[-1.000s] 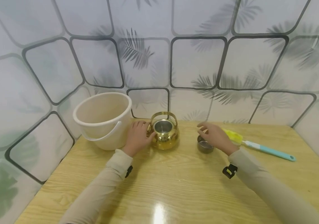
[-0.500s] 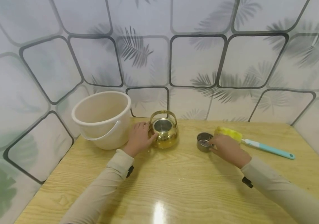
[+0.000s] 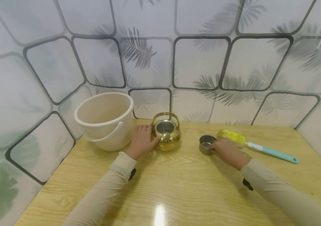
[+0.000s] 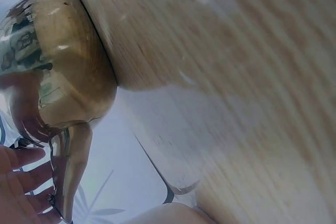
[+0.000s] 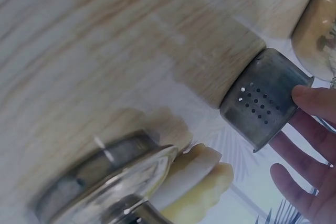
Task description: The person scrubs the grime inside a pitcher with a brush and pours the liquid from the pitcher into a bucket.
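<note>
In the head view a shiny gold kettle (image 3: 167,142) with a raised hoop handle stands lidless at the back. My left hand (image 3: 142,141) grips it at its left side, thumb on the body; in the left wrist view fingers (image 4: 31,179) reach behind its spout (image 4: 71,163). To the right a perforated metal tea strainer (image 3: 204,149) stands upright on the table. My right hand (image 3: 230,153) pinches its rim, and in the right wrist view the thumb (image 5: 317,100) lies on that rim. Beside it rests a gold lid (image 5: 118,182) with a knob, mostly hidden in the head view.
A cream bucket (image 3: 112,138) with its handle hanging down stands left of the kettle. A yellow sponge brush (image 3: 235,137) with a white and turquoise handle (image 3: 280,155) lies behind my right hand. The patterned wall (image 3: 200,62) closes off the back of the wooden table (image 3: 177,188).
My right hand has come down from above the strainer to its right side and taken hold of the rim. My left hand stays at the kettle.
</note>
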`<state>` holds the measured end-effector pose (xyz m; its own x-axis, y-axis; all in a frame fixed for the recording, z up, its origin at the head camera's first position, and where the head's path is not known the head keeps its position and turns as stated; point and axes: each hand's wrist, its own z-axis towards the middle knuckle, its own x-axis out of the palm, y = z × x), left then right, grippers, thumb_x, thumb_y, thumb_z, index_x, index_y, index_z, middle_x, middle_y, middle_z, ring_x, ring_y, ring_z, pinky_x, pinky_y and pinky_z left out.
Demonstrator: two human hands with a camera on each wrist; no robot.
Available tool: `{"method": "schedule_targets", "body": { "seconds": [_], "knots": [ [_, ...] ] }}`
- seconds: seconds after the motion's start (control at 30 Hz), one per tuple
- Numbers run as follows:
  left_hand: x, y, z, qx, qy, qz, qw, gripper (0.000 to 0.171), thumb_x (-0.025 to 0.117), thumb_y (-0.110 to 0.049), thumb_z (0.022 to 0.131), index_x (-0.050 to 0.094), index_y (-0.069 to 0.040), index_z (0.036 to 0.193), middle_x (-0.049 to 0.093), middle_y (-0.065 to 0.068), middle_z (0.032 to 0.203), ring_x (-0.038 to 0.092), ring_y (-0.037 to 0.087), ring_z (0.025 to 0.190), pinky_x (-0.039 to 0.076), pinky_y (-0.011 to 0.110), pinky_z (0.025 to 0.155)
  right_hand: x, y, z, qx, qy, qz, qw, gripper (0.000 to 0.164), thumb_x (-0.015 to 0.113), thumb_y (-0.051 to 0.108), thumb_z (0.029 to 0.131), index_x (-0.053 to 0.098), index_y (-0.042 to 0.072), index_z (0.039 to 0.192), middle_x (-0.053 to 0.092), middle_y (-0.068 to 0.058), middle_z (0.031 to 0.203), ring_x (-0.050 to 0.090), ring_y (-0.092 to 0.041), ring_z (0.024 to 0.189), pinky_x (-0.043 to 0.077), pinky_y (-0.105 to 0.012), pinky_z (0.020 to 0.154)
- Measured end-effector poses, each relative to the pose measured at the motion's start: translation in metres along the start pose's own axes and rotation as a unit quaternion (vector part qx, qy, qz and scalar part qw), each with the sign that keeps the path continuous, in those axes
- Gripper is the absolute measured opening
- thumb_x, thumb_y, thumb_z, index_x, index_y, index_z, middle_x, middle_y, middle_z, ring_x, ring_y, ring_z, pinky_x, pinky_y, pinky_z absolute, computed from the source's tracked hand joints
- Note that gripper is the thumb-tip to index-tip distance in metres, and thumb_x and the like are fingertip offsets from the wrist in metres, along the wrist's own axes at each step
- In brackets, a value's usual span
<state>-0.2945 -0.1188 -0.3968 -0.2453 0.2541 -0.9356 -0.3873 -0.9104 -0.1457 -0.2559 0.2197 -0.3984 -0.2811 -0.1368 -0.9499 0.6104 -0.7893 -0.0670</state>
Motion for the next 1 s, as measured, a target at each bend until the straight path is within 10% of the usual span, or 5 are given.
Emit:
{"method": "schedule_targets", "body": {
  "seconds": [0.73,1.0],
  "knots": [
    [0.004,-0.005,0.000,-0.010,0.012,0.021,0.9996,0.088,0.046,-0.066,0.085,0.039,0.004,0.138,0.051,0.024,0.131,0.043,0.038,0.125,0.028,0.048,0.110,0.006,-0.003,-0.004,-0.003,-0.018,0.001,1.000,0.012,0.079,0.005,0.068,0.069,0.012,0.070,0.068,0.001,0.067,0.061,-0.012,0.060,0.052,-0.029,0.060],
    [0.007,-0.006,0.001,0.015,-0.044,-0.009,0.9989,0.089,0.054,-0.062,0.083,0.036,0.004,0.139,0.049,0.022,0.125,0.042,0.036,0.120,0.030,0.048,0.108,-0.002,-0.001,-0.012,0.012,-0.024,0.030,0.999,0.015,0.078,0.006,0.070,0.071,0.007,0.083,0.071,-0.005,0.078,0.064,-0.016,0.068,0.054,-0.031,0.064]
  ]
}}
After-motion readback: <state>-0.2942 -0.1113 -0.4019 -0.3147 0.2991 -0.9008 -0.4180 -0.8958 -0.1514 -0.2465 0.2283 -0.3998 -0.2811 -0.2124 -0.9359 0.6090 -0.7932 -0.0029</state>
